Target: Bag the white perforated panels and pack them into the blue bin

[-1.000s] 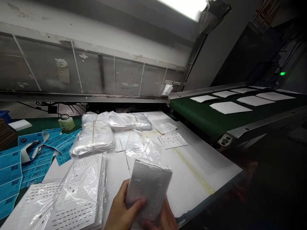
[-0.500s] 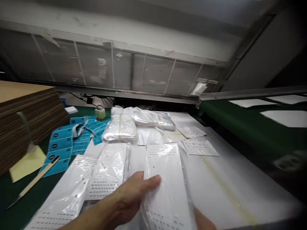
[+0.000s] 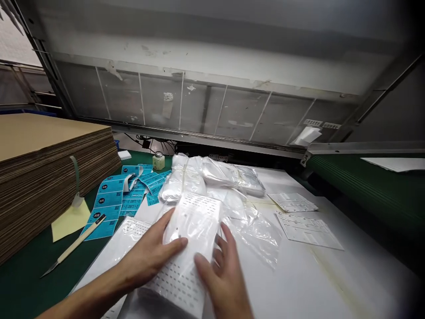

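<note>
My left hand (image 3: 151,252) and my right hand (image 3: 224,277) are closed on opposite long sides of a clear-bagged pack of white printed sheets (image 3: 192,228). Rows of small dark dashes show at both ends of this pack. It sits over the spot beside another bagged pack (image 3: 128,235), which lies partly under my left forearm. Just beyond my hands is a loose clear plastic bag (image 3: 259,232). Behind that lie banded bundles of clear bags (image 3: 182,179). The undersides of the held pack are hidden.
Cardboard sheets (image 3: 56,177) are stacked at left. Near them lie blue labels (image 3: 106,204), a yellow note (image 3: 71,219), a pointed craft knife (image 3: 75,248) and a small jar (image 3: 158,161). Printed sheets (image 3: 308,228) lie right, beside a green conveyor belt (image 3: 358,177) carrying white paper (image 3: 395,164).
The held pack has moved left over the neighbouring pack. My right hand has come from behind its lower edge to its right side. The camera has turned left.
</note>
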Available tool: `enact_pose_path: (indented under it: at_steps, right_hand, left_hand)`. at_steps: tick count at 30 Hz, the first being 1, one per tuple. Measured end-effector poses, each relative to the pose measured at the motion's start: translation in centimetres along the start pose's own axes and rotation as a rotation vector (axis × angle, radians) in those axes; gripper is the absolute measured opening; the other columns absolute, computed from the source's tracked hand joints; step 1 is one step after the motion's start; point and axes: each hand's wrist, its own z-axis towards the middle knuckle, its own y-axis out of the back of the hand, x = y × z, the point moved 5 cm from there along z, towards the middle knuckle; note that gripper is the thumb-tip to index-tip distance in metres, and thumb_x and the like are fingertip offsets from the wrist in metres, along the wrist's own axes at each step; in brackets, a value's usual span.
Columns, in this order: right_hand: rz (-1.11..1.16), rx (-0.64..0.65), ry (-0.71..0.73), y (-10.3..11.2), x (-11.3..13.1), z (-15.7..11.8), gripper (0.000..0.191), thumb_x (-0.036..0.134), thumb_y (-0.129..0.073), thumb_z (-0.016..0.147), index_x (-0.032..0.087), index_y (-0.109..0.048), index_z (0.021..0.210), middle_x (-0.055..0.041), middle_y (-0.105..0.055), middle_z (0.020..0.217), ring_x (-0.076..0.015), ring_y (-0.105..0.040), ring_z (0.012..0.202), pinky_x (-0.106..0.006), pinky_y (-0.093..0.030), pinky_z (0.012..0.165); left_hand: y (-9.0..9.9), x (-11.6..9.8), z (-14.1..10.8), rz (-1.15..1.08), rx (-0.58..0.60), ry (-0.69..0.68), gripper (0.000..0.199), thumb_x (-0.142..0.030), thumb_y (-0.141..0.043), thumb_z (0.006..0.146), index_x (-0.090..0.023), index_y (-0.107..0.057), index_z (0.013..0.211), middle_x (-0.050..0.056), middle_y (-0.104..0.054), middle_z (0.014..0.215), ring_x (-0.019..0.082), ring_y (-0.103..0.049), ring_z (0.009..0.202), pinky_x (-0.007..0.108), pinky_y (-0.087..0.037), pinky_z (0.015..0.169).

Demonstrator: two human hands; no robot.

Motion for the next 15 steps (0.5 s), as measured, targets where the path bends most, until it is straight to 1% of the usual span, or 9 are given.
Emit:
enact_pose_path:
  at_steps: [2, 4, 6, 8, 9, 10, 12, 13, 15]
  right_hand:
    - [-0.115, 0.014, 0.081, -2.3, -1.3, 1.2, 0.077, 0.038, -0.065, 0.07, 0.025, -0.027, 0.136, -0.0093, -0.046, 0.134, -0.0279, -0.05, 0.117, -0.04, -0.043, 0.095]
    - [-0.235, -0.005, 0.096, -3.3, -3.2, 2.0, 0.069, 0.035, -0.06, 0.073, 0.021, -0.033, 0.135, -0.0094, -0.044, 0.136, -0.0284, -0.042, 0.124, -0.041, -0.037, 0.102]
    - [-0.365, -0.069, 0.122, -3.3, -4.9, 2.3, 0.06, 0.032, -0.056, 0.073, 0.018, -0.041, 0.13, -0.0107, -0.043, 0.136, -0.0298, -0.037, 0.127, -0.044, -0.029, 0.106]
    - [-0.457, -0.156, 0.161, -2.8, -6.1, 2.2, 0.052, 0.033, -0.055, 0.073, 0.017, -0.049, 0.122, -0.0117, -0.038, 0.138, -0.0321, -0.03, 0.13, -0.047, -0.022, 0.109]
    - [-0.46, -0.189, 0.165, -2.5, -6.6, 2.1, 0.052, 0.036, -0.055, 0.074, 0.018, -0.049, 0.123, -0.0109, -0.034, 0.142, -0.0327, -0.026, 0.132, -0.048, -0.019, 0.11]
    - [-0.431, -0.201, 0.145, -2.3, -7.1, 2.0, 0.056, 0.04, -0.055, 0.076, 0.02, -0.046, 0.126, -0.0088, -0.028, 0.145, -0.0327, -0.022, 0.134, -0.048, -0.017, 0.11]
    - [-0.3, -0.184, 0.066, -2.0, -8.1, 2.1, 0.066, 0.05, -0.051, 0.079, 0.026, -0.031, 0.137, -0.0032, -0.018, 0.15, -0.031, -0.016, 0.137, -0.048, -0.016, 0.111]
    - [-0.226, -0.157, 0.023, -2.0, -8.5, 2.2, 0.07, 0.053, -0.049, 0.08, 0.028, -0.023, 0.14, -0.0013, -0.016, 0.151, -0.0301, -0.015, 0.138, -0.048, -0.016, 0.111]
    - [-0.106, -0.073, -0.037, -2.3, -9.3, 2.5, 0.075, 0.056, -0.048, 0.081, 0.029, -0.017, 0.143, -0.0009, -0.015, 0.152, -0.0289, -0.014, 0.138, -0.047, -0.016, 0.111]
  left_hand:
    - [1.8, 0.8, 0.0, 0.16, -0.143, -0.042, 0.067, -0.042, -0.059, 0.079, -0.028, -0.032, 0.139, 0.003, -0.038, 0.144, 0.029, -0.037, 0.129, 0.04, -0.038, 0.103]
    - [3.5, 2.6, 0.0, 0.306, -0.278, -0.019, 0.071, -0.049, -0.056, 0.079, -0.028, -0.028, 0.141, 0.002, -0.031, 0.147, 0.029, -0.027, 0.134, 0.044, -0.026, 0.11]
    - [5.0, 4.9, 0.2, 0.403, -0.356, 0.052, 0.074, -0.055, -0.053, 0.079, -0.029, -0.024, 0.142, 0.002, -0.023, 0.15, 0.03, -0.017, 0.137, 0.049, -0.018, 0.111]
    - [5.9, 6.6, 0.5, 0.422, -0.391, 0.096, 0.075, -0.057, -0.051, 0.079, -0.03, -0.021, 0.142, 0.001, -0.017, 0.152, 0.03, -0.014, 0.138, 0.052, -0.016, 0.111]
    - [6.2, 7.0, 0.7, 0.396, -0.395, 0.093, 0.075, -0.058, -0.051, 0.079, -0.031, -0.02, 0.142, 0.001, -0.017, 0.152, 0.03, -0.015, 0.138, 0.051, -0.017, 0.111]
    - [6.3, 7.3, 0.9, 0.351, -0.395, 0.085, 0.076, -0.058, -0.051, 0.078, -0.031, -0.02, 0.142, 0.001, -0.018, 0.152, 0.029, -0.016, 0.138, 0.049, -0.019, 0.111]
    - [6.2, 7.5, 1.1, 0.239, -0.391, 0.097, 0.075, -0.058, -0.051, 0.078, -0.031, -0.023, 0.141, 0.002, -0.022, 0.151, 0.028, -0.02, 0.137, 0.048, -0.021, 0.111]
    - [6.0, 7.4, 1.1, 0.193, -0.391, 0.114, 0.073, -0.059, -0.052, 0.077, -0.031, -0.026, 0.14, 0.002, -0.024, 0.15, 0.029, -0.021, 0.136, 0.048, -0.023, 0.11]
    - [5.4, 7.3, 1.0, 0.157, -0.407, 0.163, 0.07, -0.06, -0.051, 0.077, -0.033, -0.031, 0.138, 0.001, -0.028, 0.149, 0.031, -0.025, 0.135, 0.051, -0.025, 0.108]
